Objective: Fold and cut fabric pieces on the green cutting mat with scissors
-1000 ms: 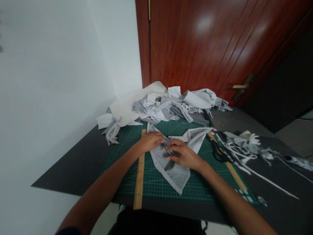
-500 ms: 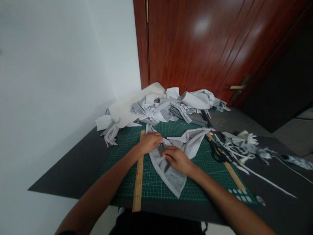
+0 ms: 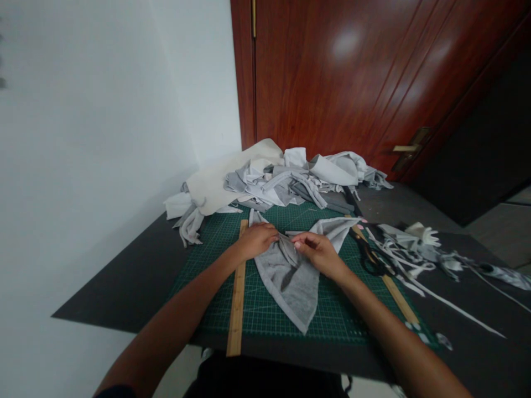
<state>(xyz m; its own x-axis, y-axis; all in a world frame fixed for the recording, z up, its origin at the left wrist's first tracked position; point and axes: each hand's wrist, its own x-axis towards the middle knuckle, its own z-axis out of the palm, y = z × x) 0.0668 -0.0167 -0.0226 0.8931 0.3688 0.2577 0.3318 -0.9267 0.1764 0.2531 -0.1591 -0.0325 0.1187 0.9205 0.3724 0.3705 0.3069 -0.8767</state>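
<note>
A piece of grey fabric (image 3: 292, 282) lies spread on the green cutting mat (image 3: 274, 326), its lower corner pointing toward me and two arms of it reaching up left and up right. My left hand (image 3: 260, 240) is closed on the fabric's upper left edge, near the middle. My right hand (image 3: 317, 251) pinches the upper edge a little to the right, thumb and forefinger together. Between both hands the cloth is drawn up in small folds. Left of the fabric, a wooden ruler (image 3: 236, 309) lies partly under my left forearm.
Behind the mat, a heap of grey and white fabric scraps (image 3: 286, 179) lies against the wall and door (image 3: 323, 83). Black-handled scissors (image 3: 373, 262) and a second wooden ruler (image 3: 398, 298) are on the right. Farther right lie white strips (image 3: 452, 307) on the dark table (image 3: 112, 282).
My right hand has moved up and slightly right, from the middle of the fabric to its upper edge, where it now pinches. My left hand stays nearly in place.
</note>
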